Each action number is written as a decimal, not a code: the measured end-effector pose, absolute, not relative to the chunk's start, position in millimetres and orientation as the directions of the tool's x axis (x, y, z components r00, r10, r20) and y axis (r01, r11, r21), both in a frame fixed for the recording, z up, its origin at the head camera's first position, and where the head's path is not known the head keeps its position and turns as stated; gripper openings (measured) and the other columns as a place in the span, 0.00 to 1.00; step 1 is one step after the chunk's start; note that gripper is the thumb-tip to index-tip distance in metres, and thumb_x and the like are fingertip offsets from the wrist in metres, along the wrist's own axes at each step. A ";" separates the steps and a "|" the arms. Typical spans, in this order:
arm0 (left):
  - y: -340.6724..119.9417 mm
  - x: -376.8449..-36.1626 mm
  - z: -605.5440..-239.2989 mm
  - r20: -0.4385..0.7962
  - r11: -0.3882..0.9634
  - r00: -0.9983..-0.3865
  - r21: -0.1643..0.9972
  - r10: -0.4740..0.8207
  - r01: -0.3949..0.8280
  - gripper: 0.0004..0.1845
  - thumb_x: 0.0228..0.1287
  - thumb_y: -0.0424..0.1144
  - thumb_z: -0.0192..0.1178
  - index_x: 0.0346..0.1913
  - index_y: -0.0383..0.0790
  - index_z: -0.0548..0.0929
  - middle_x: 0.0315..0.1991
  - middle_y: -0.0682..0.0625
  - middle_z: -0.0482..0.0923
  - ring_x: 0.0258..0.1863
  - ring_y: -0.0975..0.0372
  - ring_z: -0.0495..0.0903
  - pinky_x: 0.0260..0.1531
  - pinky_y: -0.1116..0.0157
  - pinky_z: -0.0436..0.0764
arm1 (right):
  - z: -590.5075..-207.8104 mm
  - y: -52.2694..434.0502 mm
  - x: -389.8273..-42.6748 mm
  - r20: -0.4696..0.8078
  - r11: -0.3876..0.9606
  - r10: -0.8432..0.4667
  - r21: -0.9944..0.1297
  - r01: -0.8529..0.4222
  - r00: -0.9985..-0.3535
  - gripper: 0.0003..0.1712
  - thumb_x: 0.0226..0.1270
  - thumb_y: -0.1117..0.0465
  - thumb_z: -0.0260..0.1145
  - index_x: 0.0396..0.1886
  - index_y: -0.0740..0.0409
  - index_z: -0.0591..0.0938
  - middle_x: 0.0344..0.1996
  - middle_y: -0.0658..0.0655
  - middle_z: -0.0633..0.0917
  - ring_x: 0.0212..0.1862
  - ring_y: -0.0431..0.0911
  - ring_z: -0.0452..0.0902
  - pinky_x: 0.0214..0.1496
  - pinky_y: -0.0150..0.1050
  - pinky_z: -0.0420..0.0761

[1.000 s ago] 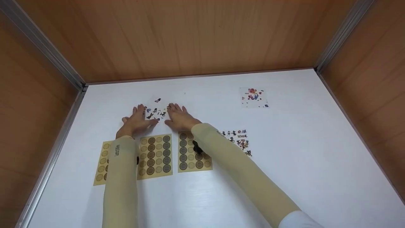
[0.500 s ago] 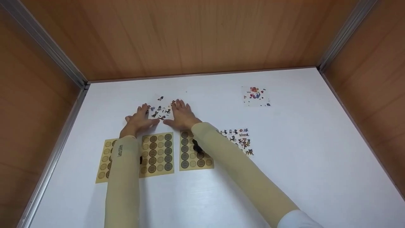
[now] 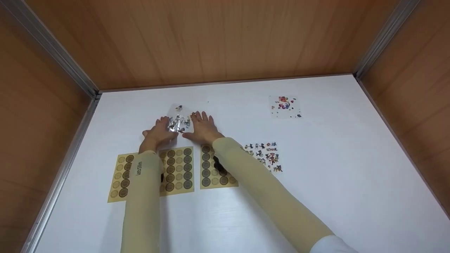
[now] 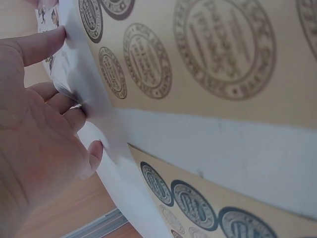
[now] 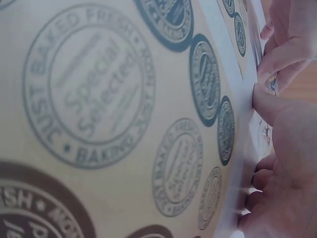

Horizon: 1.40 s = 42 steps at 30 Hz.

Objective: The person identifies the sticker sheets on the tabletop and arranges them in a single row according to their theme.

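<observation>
While both hands meet at the far-middle of the white bench (image 3: 316,196), the small clear sticker sheet (image 3: 178,121) sits between them, bowed up off the surface. The left hand (image 3: 159,133) pinches its left edge and the right hand (image 3: 203,129) its right edge, fingers curled onto the film; the left wrist view shows the thumb and fingertips (image 4: 85,110) touching the glossy sheet.

Squeezed inward from both sides, the thin film could crease, and I judge a tiny sticker could lift at a corner and catch a finger. The forearms cross low over the 3 tan label sheets (image 3: 175,170), so a dragged sleeve could slide or curl one of them.

Room is fair. The wooden back wall (image 3: 211,42) stands well beyond the hands, and the left metal rail (image 3: 66,154) lies well apart from the left arm. To the right, a second cartoon sticker sheet (image 3: 265,154) lies just beside the right forearm, and a third small sheet (image 3: 285,105) lies well apart near the back right.
</observation>
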<state>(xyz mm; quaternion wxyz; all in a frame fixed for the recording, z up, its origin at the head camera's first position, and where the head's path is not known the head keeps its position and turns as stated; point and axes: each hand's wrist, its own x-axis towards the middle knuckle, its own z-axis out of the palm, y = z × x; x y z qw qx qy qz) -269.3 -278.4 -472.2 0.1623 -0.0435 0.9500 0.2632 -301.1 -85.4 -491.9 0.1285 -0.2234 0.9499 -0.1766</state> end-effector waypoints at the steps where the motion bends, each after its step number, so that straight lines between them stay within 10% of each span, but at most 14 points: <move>1: -278.6 -269.0 -472.7 -0.331 0.857 -0.943 0.486 -0.001 -0.172 0.49 0.67 0.51 0.56 0.82 0.36 0.44 0.80 0.33 0.36 0.79 0.40 0.35 0.69 0.33 0.40 | -491.5 -86.0 -300.3 -0.168 0.838 -0.471 -0.391 -0.380 -0.866 0.54 0.72 0.32 0.57 0.83 0.58 0.50 0.81 0.60 0.49 0.81 0.56 0.37 0.81 0.51 0.40; 42: -275.9 -267.2 -470.2 -0.332 0.814 -0.941 0.525 -0.071 -0.247 0.53 0.70 0.44 0.60 0.80 0.33 0.32 0.79 0.37 0.47 0.77 0.38 0.48 0.70 0.32 0.34 | -492.3 -90.6 -300.8 -0.176 0.836 -0.473 -0.397 -0.377 -0.863 0.53 0.72 0.32 0.57 0.83 0.57 0.50 0.82 0.58 0.48 0.81 0.54 0.36 0.81 0.49 0.39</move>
